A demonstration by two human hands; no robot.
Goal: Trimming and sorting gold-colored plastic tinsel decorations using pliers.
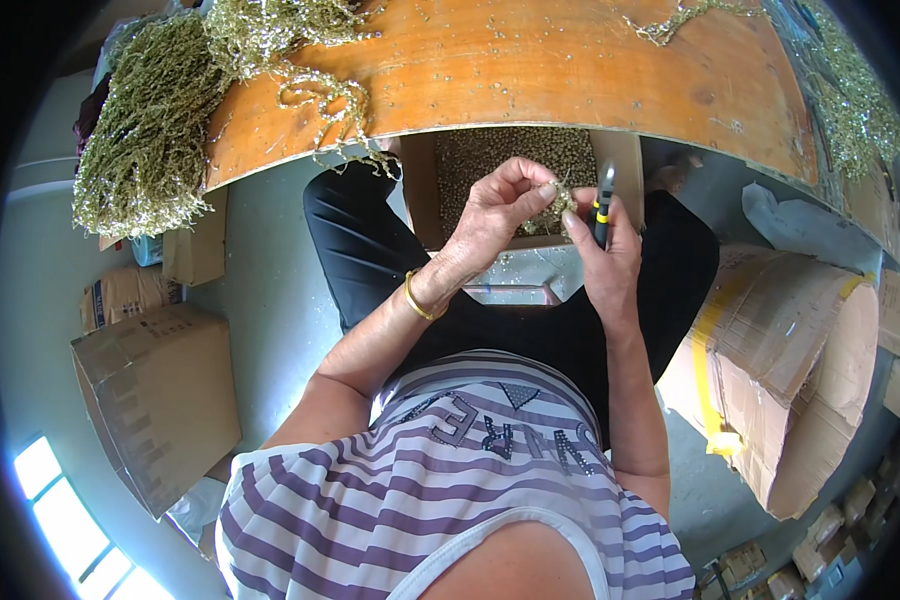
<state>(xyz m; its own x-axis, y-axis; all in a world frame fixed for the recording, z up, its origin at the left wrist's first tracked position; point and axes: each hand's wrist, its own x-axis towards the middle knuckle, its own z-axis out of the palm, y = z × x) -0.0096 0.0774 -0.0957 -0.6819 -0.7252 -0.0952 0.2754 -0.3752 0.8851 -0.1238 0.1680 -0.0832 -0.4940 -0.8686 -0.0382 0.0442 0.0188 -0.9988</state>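
Beaded sprig [560, 200] pinched in left hand [495, 215] grip, right hand [610, 250] gripping pliers [604, 205] alongside

glossy orange wooden table [570, 70], matt brown cardboard box [160, 400], glittery tinsel strands [150, 130].

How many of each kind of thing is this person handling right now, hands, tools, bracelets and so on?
Hands: 2, left hand and right hand
Small beaded sprig pinched between them: 1
Black-and-yellow hand tool in the right hand: 1
Gold bangle on the left wrist: 1
Open box of beads below: 1
Total: 6
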